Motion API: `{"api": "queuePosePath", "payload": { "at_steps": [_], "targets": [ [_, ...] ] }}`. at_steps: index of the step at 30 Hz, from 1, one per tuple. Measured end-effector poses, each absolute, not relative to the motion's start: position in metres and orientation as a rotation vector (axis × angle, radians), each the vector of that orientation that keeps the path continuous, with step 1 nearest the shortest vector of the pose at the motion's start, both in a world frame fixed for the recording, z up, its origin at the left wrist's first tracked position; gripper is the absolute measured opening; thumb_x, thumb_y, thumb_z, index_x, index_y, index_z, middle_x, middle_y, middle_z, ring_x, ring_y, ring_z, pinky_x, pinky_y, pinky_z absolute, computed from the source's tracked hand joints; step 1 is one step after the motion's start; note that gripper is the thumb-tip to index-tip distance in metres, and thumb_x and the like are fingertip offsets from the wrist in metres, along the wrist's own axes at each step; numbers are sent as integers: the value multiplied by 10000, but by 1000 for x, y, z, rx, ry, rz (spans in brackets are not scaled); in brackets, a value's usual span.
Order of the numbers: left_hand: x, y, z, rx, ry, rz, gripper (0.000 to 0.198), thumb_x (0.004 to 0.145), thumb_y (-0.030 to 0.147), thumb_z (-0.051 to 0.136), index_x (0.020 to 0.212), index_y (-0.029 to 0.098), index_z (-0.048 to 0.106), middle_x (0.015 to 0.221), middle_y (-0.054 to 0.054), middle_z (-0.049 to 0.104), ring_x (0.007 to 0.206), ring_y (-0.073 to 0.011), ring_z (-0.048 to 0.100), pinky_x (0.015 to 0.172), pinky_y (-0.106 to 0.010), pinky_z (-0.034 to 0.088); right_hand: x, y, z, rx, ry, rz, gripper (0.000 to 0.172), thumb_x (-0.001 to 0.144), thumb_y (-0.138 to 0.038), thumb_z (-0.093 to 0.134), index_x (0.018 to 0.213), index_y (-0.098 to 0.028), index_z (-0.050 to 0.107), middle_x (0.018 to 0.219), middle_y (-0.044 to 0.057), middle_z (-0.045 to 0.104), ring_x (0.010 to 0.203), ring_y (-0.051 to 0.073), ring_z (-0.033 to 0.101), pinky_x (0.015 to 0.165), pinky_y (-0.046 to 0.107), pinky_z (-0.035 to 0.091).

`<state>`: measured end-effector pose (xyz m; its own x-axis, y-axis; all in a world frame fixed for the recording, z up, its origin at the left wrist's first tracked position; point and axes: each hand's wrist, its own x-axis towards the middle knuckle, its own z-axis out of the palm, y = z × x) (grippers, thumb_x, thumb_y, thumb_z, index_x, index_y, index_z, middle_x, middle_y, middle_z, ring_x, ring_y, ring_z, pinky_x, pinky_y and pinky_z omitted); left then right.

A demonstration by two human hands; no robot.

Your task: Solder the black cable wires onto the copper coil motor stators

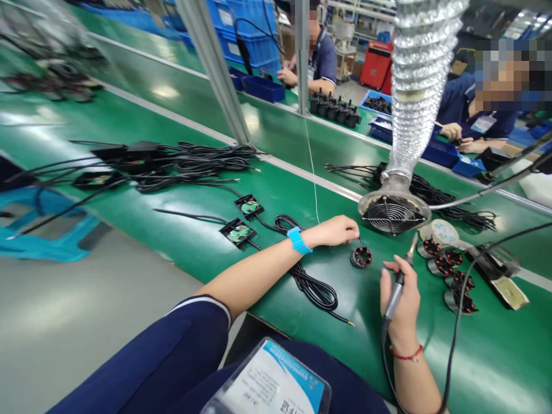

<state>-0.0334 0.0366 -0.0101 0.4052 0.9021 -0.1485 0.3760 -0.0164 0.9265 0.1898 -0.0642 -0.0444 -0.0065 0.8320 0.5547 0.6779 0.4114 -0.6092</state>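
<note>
My left hand (337,230), with a blue strap at the wrist, rests on the green belt (202,241) with its fingers pinched together just left of a small round coil part (361,256); what they pinch is too thin to make out. My right hand (401,299) is wrapped round a soldering iron (400,279) whose tip points up and away, to the right of that coil part. A black cable bundle (313,284) lies under my left forearm.
Several more coil parts (448,270) sit in a row at the right by a tape roll (440,232). A fume extractor fan (393,213) with a silver hose stands behind. Two small black fan frames (242,221) and tangled cables (190,164) lie to the left. Other people work across the belt.
</note>
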Motion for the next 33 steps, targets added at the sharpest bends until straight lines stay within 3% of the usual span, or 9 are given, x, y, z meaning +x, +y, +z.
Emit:
{"api": "queuePosePath", "payload": {
  "at_steps": [6,8,13,17,20,24,28,30,33],
  "targets": [
    [-68,64,0,1408,1485,1106,240,875,271,546,884,106,721,861,-60,678,823,-143,585,739,-240,439,197,-64,-37,-1322,-1614,265,395,929,-410,612,1252,-184,595,946,74,740,888,213,698,870,363,504],
    [-63,52,9,1355,1470,1172,279,903,294,517,945,104,715,817,-38,644,742,-120,551,691,-232,429,196,-67,-37,-1323,-1635,290,417,930,-465,609,1242,-187,608,944,78,749,886,221,710,867,360,502],
    [-15,-3,9,1078,1106,1002,165,906,282,524,885,145,615,610,67,484,486,-58,408,500,-201,336,197,-69,-44,-1381,-1667,443,549,944,-593,526,1337,-210,564,975,80,774,939,269,733,887,400,500],
    [14,-28,-6,828,918,835,133,848,90,534,738,157,502,615,54,543,482,-54,481,506,-200,380,199,-65,-52,-1294,-1752,471,617,920,-586,556,1380,-176,520,1115,137,742,1010,306,706,942,458,485],
    [20,-33,-12,926,897,687,148,840,34,584,767,152,534,594,52,555,506,-71,515,549,-216,437,198,-60,-54,-1193,-1721,416,644,860,-567,651,1326,-134,547,1004,141,725,935,304,684,962,491,467],
    [12,-35,-5,1038,918,611,156,885,71,590,861,187,488,644,60,554,548,-94,542,590,-240,467,194,-58,-49,-1146,-1783,278,472,908,-444,642,1283,-170,560,896,76,701,850,249,669,866,401,487],
    [-10,-43,10,1743,977,369,119,903,132,581,804,177,533,727,22,571,668,-113,526,671,-251,403,195,-73,-31,-1121,-2072,168,227,983,-302,526,1191,-227,579,843,16,707,728,177,670,715,308,511],
    [-26,-48,15,2009,1021,259,134,896,114,548,779,177,536,784,-3,605,740,-137,535,712,-262,384,204,-86,-20,-1208,-2178,100,243,999,-272,475,1222,-227,563,885,32,720,761,193,675,708,326,516],
    [-52,-55,15,2151,1085,160,182,964,225,457,823,182,563,863,-40,636,807,-179,572,740,-280,405,229,-105,-8,-1448,-2097,-17,264,992,-313,478,1221,-216,566,937,64,725,821,226,688,746,363,534]
  ]
}}
